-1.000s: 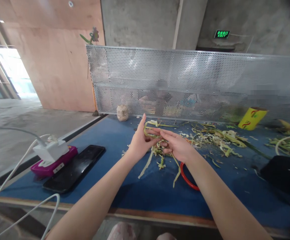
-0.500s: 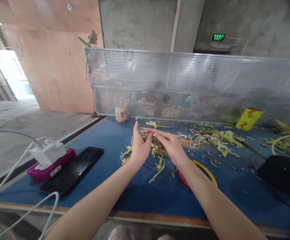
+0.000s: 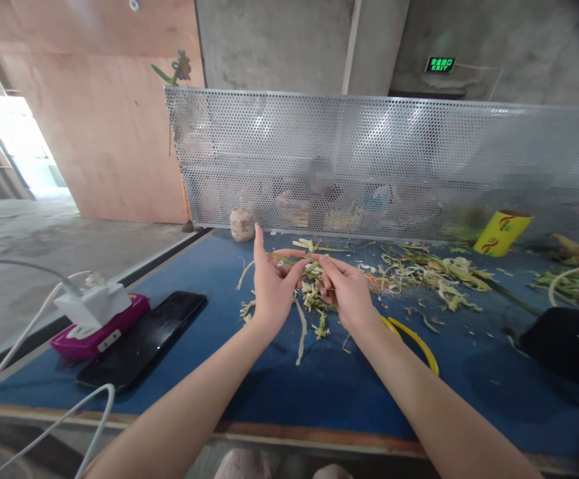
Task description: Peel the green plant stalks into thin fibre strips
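A knotted bunch of pale green plant strips (image 3: 313, 297) hangs between my hands above the blue table (image 3: 289, 389). My left hand (image 3: 275, 287) pinches its upper part between fingers and thumb. From the right, my right hand (image 3: 349, 293) has its fingertips closed on the same bunch, close to the left fingers. One long strip (image 3: 301, 332) dangles below, and another thin strip (image 3: 244, 274) sticks out past the left hand. The fingers hide part of the bunch. Under my right forearm lies a yellow loop (image 3: 421, 342), partly covered.
Loose plant strips (image 3: 433, 276) are strewn at the back right. A yellow wrapped roll (image 3: 502, 233) and a pale lump (image 3: 242, 225) stand by the perforated screen (image 3: 289, 140). On the left lie a phone (image 3: 144, 339) and a purple power strip (image 3: 102, 329); a black object (image 3: 566, 342) is at right.
The view has shifted slightly. My left hand has moved a little left and the hands sit slightly wider apart. A thin strip now reaches out left of it; the dangling strip hangs straighter.
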A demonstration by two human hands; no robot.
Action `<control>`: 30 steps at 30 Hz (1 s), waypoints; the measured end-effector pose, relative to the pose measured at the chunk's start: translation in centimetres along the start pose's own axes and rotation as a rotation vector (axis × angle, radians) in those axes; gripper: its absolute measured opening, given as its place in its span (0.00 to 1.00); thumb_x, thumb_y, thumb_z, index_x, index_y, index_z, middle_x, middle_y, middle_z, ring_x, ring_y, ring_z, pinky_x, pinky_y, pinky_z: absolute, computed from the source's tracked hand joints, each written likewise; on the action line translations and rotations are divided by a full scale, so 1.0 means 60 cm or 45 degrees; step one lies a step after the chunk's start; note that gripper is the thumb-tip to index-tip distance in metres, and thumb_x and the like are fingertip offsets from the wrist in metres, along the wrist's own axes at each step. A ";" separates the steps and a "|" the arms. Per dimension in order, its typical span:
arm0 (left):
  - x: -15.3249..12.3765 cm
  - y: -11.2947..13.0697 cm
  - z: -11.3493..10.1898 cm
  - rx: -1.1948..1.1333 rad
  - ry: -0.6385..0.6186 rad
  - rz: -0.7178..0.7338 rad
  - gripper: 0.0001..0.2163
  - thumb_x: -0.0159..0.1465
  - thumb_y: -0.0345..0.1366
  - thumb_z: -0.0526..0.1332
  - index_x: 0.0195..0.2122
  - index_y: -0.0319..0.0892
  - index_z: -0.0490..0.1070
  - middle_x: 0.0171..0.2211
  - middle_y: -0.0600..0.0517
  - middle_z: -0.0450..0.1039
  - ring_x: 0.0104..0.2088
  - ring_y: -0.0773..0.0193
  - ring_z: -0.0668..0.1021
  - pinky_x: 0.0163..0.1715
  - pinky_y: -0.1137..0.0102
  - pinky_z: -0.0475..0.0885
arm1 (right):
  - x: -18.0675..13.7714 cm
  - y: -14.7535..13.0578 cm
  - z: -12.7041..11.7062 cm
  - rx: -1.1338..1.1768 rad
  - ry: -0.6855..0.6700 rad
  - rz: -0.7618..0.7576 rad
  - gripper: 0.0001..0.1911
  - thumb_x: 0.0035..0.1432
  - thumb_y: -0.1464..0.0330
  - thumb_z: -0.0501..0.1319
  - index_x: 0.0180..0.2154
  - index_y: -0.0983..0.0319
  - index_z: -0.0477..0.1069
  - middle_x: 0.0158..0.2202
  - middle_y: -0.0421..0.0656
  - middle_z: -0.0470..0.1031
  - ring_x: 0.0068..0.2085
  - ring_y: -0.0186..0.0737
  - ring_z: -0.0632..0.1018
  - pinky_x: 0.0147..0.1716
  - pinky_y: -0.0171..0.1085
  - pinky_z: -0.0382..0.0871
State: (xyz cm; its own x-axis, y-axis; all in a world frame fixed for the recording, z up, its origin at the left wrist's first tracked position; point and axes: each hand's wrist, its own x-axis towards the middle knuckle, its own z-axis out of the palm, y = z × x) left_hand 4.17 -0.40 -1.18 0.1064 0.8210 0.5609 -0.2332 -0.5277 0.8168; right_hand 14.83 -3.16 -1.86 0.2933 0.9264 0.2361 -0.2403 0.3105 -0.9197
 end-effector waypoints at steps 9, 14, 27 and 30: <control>-0.010 0.013 0.004 0.067 -0.033 0.087 0.39 0.57 0.31 0.56 0.60 0.51 0.27 0.38 0.49 0.72 0.18 0.73 0.67 0.21 0.73 0.67 | 0.004 -0.006 -0.003 0.040 -0.024 0.021 0.16 0.46 0.59 0.60 0.36 0.61 0.70 0.15 0.32 0.53 0.14 0.25 0.58 0.11 0.29 0.46; -0.010 0.009 0.001 0.095 -0.075 0.156 0.38 0.58 0.31 0.55 0.59 0.51 0.24 0.43 0.47 0.70 0.17 0.74 0.66 0.21 0.74 0.66 | 0.005 -0.017 -0.006 0.031 -0.290 0.181 0.12 0.44 0.61 0.63 0.30 0.61 0.68 0.17 0.32 0.54 0.15 0.23 0.55 0.11 0.27 0.41; -0.013 0.000 -0.013 0.372 -0.287 0.263 0.34 0.61 0.33 0.52 0.60 0.48 0.26 0.45 0.45 0.71 0.16 0.74 0.66 0.19 0.75 0.66 | 0.002 -0.016 -0.007 -0.154 -0.377 0.226 0.11 0.45 0.61 0.61 0.25 0.60 0.62 0.16 0.30 0.51 0.15 0.23 0.52 0.12 0.27 0.40; -0.013 -0.004 -0.012 0.306 -0.277 0.284 0.33 0.61 0.33 0.52 0.60 0.49 0.28 0.44 0.46 0.72 0.15 0.74 0.67 0.17 0.75 0.66 | 0.002 -0.015 -0.007 -0.167 -0.328 0.207 0.10 0.44 0.63 0.61 0.25 0.60 0.61 0.17 0.30 0.51 0.15 0.23 0.53 0.11 0.26 0.40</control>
State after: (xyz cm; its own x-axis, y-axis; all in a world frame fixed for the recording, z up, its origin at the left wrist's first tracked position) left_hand 3.42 -0.75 -1.95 0.2874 0.6287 0.7226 -0.0436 -0.7451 0.6655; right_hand 15.46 -3.41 -1.15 0.0130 0.9902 0.1394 -0.1388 0.1399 -0.9804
